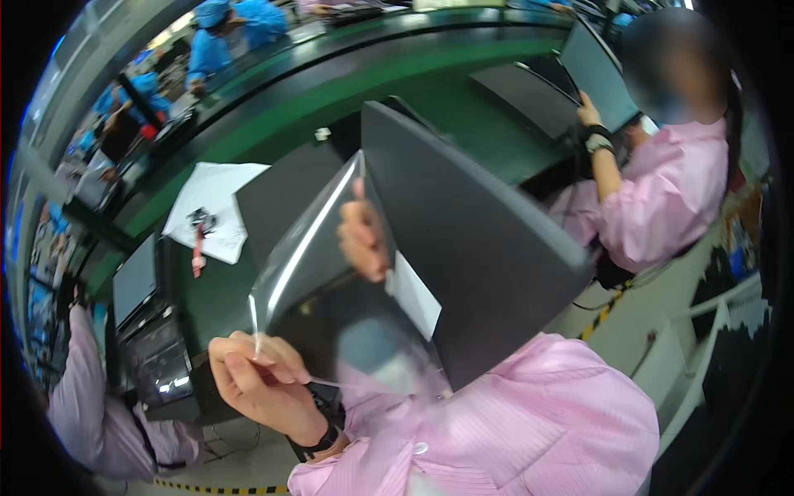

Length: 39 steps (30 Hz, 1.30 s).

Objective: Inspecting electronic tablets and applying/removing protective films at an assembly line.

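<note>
My left hand [252,376], with a dark band at the wrist, pinches the lower left corner of a clear plastic film [289,273]. The film stretches up and right to a flat dark grey panel [480,248], which looks like a laptop lid and stands tilted in front of me. My right hand [361,236] shows partly behind the film, its fingers curled at the panel's left edge. The panel hides the rest of that arm. Close to those fingers, a white rectangular label or card [416,296] lies against the panel; whether it is stuck on cannot be made out.
A green-topped bench [223,310] holds a dark flat sheet [269,202] and white paper [217,190] with a small red and black item. At right, a person in pink [662,190] handles an open laptop [597,74]. Another person [99,405] stands left by dark devices [157,355].
</note>
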Motion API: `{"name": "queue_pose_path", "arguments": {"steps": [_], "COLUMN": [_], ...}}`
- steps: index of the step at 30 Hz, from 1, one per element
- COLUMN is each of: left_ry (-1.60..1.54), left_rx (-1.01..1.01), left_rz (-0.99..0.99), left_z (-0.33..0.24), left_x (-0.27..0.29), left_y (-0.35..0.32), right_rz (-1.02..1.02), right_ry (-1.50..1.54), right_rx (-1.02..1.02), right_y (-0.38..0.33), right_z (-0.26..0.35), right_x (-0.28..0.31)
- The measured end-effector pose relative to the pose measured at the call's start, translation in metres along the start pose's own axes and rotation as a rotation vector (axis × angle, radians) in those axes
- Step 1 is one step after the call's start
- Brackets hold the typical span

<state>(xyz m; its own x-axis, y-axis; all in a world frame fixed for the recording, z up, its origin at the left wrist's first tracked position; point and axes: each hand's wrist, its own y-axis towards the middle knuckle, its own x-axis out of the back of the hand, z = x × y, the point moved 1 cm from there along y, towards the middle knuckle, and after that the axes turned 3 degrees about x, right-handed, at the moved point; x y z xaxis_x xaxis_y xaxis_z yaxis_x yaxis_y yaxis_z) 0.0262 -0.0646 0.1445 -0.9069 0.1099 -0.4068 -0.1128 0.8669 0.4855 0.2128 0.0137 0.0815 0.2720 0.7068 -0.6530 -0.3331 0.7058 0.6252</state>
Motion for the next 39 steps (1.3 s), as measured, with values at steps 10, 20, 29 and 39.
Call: {"name": "queue_pose_path", "arguments": {"steps": [10,20,29,39], "left_ry": [-0.024,-0.917,-0.047,0.358], "left_rx": [-0.116,1.178,0.266,-0.032], "left_rz": [0.028,0.337,0.164,-0.164], "left_z": [-0.01,0.052,0.001,0.03], "left_x": [0.008,0.055,0.052,0.06], "left_y": [-0.02,0.043,0.045,0.048], "right_rz": [-0.665,-0.342,-0.202,-0.087], "right_ry": [-1.361,-1.984,-2.399,-2.332], "right_rx": [-0.191,-0.196,0.25,0.447], "right_y": [0.012,0.002,0.004,0.02], "right_z": [0.03,0.024,0.008,-0.001], "right_x": [-0.025,-0.071,-0.09,-0.124]}}
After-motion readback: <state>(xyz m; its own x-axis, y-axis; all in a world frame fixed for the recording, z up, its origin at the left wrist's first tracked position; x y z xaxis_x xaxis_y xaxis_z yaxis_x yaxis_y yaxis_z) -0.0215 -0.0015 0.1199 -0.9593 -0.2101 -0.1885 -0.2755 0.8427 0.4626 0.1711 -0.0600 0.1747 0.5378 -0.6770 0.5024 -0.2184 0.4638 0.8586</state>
